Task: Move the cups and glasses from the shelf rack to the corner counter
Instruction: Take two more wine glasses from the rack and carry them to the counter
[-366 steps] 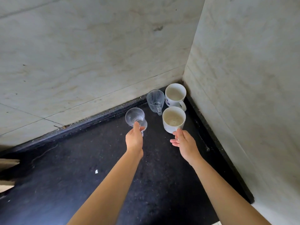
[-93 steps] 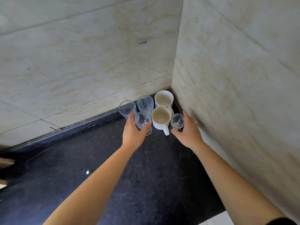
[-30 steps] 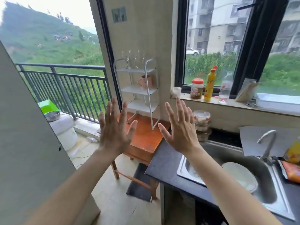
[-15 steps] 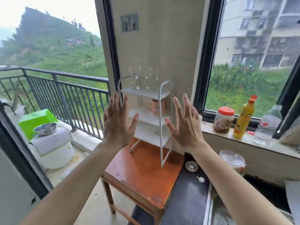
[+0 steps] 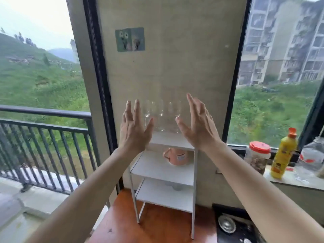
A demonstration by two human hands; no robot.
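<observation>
- Wall point(image 5: 175, 58) of pale, mottled plaster is seen between two dark-framed windows; a small picture sticker point(image 5: 130, 39) is stuck on it high up.
- A green hillside and a dark balcony railing point(image 5: 43, 123) are seen through the left window, grey apartment blocks through the right.
- A reddish wooden table point(image 5: 157, 230) with a smooth top is placed under the wall, and the white three-tier shelf rack point(image 5: 163, 172) stands on it.
- Clear stemmed glasses point(image 5: 161, 116) are lined up on the top tier of the rack; their number cannot be told through the blur.
- A pink cup point(image 5: 176, 156) with a handle and a label sits on the middle tier; what it holds cannot be seen.
- Something clear is glimpsed on the bottom tier, too hidden to name.
- On the window ledge at right are set a jar point(image 5: 257, 157) with a red lid and brownish contents, a yellow bottle point(image 5: 284, 155) with an orange cap, and a clear bottle point(image 5: 313, 158).
- The left hand point(image 5: 134, 127) is raised, released and flat, fingers spread, just left of the glasses and holding nothing.
- The right hand point(image 5: 196, 123) is likewise released and empty, just right of them.
- A small round metal lid point(image 5: 227, 224) lies on the dark counter.
</observation>
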